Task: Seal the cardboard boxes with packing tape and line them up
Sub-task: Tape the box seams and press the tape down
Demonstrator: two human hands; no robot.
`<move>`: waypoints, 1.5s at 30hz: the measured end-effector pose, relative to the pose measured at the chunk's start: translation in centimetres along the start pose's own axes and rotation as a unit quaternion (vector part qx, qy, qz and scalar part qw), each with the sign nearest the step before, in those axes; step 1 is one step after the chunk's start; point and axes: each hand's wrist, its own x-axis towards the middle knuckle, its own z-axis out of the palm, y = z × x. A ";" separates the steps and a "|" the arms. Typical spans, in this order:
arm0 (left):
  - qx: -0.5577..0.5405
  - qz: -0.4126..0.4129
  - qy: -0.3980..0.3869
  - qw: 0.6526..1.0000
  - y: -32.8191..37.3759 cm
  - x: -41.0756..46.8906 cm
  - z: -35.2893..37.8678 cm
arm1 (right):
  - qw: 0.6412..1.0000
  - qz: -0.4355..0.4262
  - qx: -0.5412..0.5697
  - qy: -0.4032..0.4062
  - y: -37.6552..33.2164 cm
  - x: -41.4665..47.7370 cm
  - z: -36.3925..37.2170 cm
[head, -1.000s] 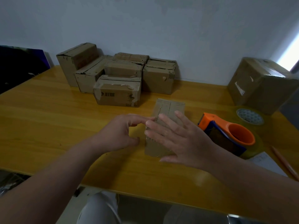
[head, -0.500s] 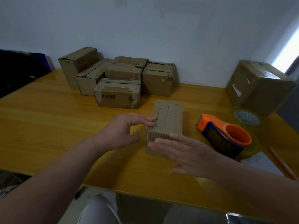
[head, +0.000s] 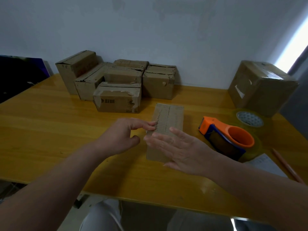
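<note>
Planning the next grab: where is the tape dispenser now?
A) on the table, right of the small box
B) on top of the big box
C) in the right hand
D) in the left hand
A: the dispenser lies on the table right of the box; the left hand and right hand are both at the box, neither touching the dispenser.

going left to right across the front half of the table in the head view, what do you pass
left hand → small brown cardboard box → orange and blue tape dispenser → clear packing tape roll. The right hand overlaps the box, so it is left out.
</note>
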 end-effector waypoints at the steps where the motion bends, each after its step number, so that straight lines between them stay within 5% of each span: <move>1: 0.009 -0.002 0.006 1.000 0.2 0.0 0.0 | 1.000 -0.014 0.016 -0.007 -0.2 -0.4 0.1; 7: 0.068 -0.044 0.029 0.996 2.2 0.6 0.8 | 0.989 0.011 0.139 0.053 0.0 -2.6 -0.3; 13: 0.235 -0.145 0.050 0.960 6.7 3.9 2.7 | 0.941 0.206 0.240 0.124 2.5 -4.4 -1.1; 17: 0.294 -0.210 -0.017 0.932 7.5 6.5 4.4 | 0.902 0.361 0.236 -0.013 2.9 -6.2 -0.2; 20: 0.312 -0.246 -0.066 0.915 7.8 7.9 5.2 | 0.820 0.466 0.244 -0.223 3.4 -7.1 0.1; 22: 0.304 -0.258 -0.090 0.913 8.0 8.6 5.4 | 0.768 0.494 0.276 -0.300 3.7 -7.8 0.3; 24: 0.278 -0.263 -0.115 0.917 8.3 9.1 5.0 | 0.751 0.492 0.294 -0.326 3.7 -8.3 0.6; 29: 0.216 -0.245 -0.189 0.926 8.2 9.7 2.6 | 0.753 0.498 0.334 -0.272 4.0 -8.8 1.1; 34: 0.243 -0.201 -0.267 0.911 7.8 9.6 0.2 | 0.717 0.537 0.424 -0.136 4.8 -7.7 1.7; 40: 0.367 -0.042 -0.241 0.897 7.6 9.0 -0.3 | 0.588 0.597 0.545 -0.034 5.9 -6.1 1.4; 43: 0.345 -0.046 -0.164 0.923 8.1 8.7 1.1 | 0.512 0.626 0.588 0.005 6.1 -5.7 0.8; 45: 0.325 -0.063 -0.154 0.931 8.3 8.6 2.4 | 0.507 0.629 0.589 -0.004 5.8 -5.5 0.5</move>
